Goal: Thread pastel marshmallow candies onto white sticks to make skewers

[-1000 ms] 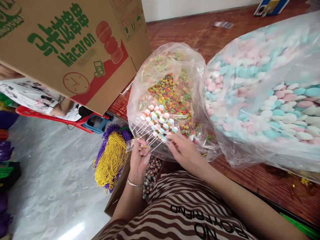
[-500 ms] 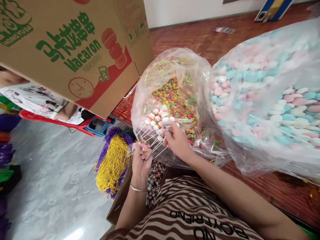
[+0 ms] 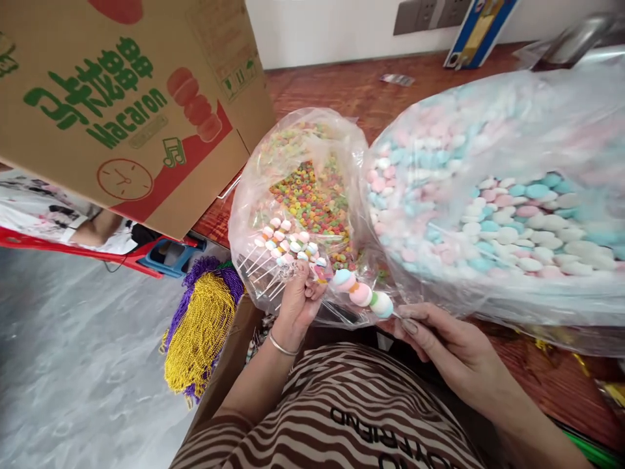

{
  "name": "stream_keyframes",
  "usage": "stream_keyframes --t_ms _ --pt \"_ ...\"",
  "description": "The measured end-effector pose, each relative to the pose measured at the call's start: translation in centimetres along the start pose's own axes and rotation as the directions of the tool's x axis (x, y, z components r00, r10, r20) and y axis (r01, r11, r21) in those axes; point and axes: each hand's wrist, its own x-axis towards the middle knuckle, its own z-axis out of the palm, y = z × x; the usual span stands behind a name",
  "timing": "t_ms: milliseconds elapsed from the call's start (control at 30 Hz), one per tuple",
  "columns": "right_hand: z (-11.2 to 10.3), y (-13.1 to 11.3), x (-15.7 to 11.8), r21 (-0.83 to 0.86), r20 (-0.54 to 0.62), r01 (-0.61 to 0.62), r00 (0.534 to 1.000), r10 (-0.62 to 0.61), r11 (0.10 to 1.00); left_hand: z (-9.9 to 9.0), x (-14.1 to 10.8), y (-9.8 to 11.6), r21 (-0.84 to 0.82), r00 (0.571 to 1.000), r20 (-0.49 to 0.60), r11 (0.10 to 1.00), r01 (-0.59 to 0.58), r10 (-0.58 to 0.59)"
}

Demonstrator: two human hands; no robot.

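Observation:
In my right hand (image 3: 449, 345), pinched by its stick, is a marshmallow skewer (image 3: 361, 294) with pastel pieces and small orange and green rings between them. Its tip points left, close to a small clear printed wrapper (image 3: 321, 273) gripped in the closed fingers of my left hand (image 3: 300, 299). Behind the left hand, several more marshmallow skewers (image 3: 294, 246) lie on a clear plastic bag (image 3: 247, 195) of small colourful candy rings (image 3: 312, 202). Whether the tip touches the wrapper, I cannot tell.
A large clear bag of pastel marshmallows (image 3: 541, 234) fills the right side of the wooden table (image 3: 312, 85). At the left stands a cardboard carton (image 3: 141, 111). Gold and purple bead strands (image 3: 198, 332) hang below it. A seated person's arm (image 3: 97, 228) shows behind the carton.
My right hand has moved right and down from the pile of skewers, bringing one skewer with it. My left hand still holds the wrapper, slightly further right. The view has shifted right.

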Motion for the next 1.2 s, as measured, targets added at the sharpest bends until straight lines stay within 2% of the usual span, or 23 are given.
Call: stream_keyframes --t_ms 100,233,433,567,733,933,1200 --pt "-0.9 0.3 -0.8 0.006 -0.022 -0.015 1.0 0.015 1.0 0.8 -0.4 -1.0 0.01 0.999 0.012 0.999 0.034 -0.034" --pt "-2.0 0.6 -1.6 0.024 -0.016 -0.051 0.999 0.051 0.998 1.2 -0.7 -2.1 0.04 0.995 0.082 0.998 0.055 -0.058" --pt "-3.0 0.7 -2.4 0.045 0.042 -0.069 0.997 0.067 0.997 1.1 -0.8 -3.2 0.128 0.984 0.158 0.99 0.057 -0.077" --pt "-3.3 0.8 -2.6 0.054 0.033 -0.09 0.996 0.089 0.994 0.8 -0.9 -3.5 0.153 0.974 0.206 0.986 0.061 -0.092" --pt "-3.7 0.6 -2.8 -0.106 -0.022 0.011 1.0 -0.013 0.994 1.0 -1.0 -3.6 0.168 0.968 0.238 0.985 0.039 -0.079" --pt "-3.9 0.7 -3.7 -0.372 -0.098 0.115 0.982 -0.162 0.921 1.5 -1.2 -3.4 0.224 0.945 0.325 0.973 -0.061 -0.015" --pt "-4.2 -0.1 -4.2 -0.462 -0.097 0.143 0.973 -0.21 0.876 1.4 -0.9 -3.2 0.352 0.96 0.274 0.924 -0.151 0.053"
